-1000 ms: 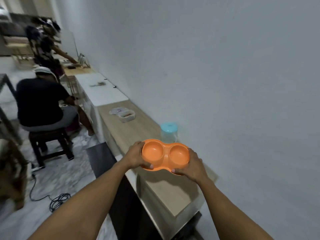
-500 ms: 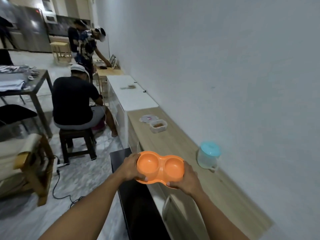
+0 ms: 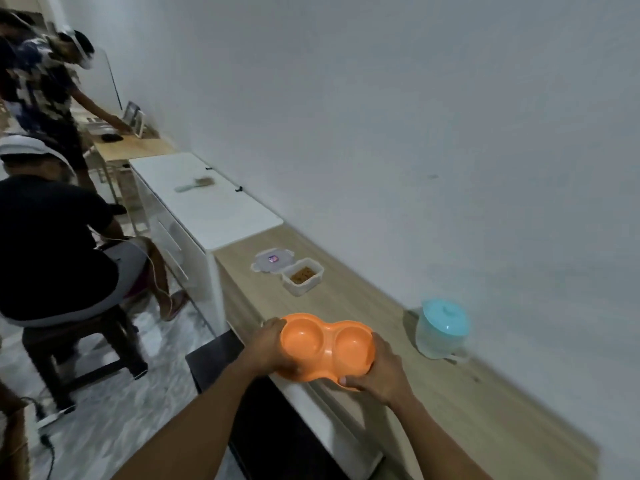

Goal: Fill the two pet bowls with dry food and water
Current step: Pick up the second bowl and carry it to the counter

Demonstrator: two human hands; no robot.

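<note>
Hands, left [image 3: 268, 348] and right [image 3: 375, 370], grip orange double bowl [image 3: 327, 346] above counter's front edge [image 3: 304, 386]

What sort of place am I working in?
Probably a shared indoor workroom, maybe in a home: a long low counter and cabinet against a bare wall, a marble-look floor, a seated person and a standing person nearby. Left hand and right hand grip the bowl.
</note>
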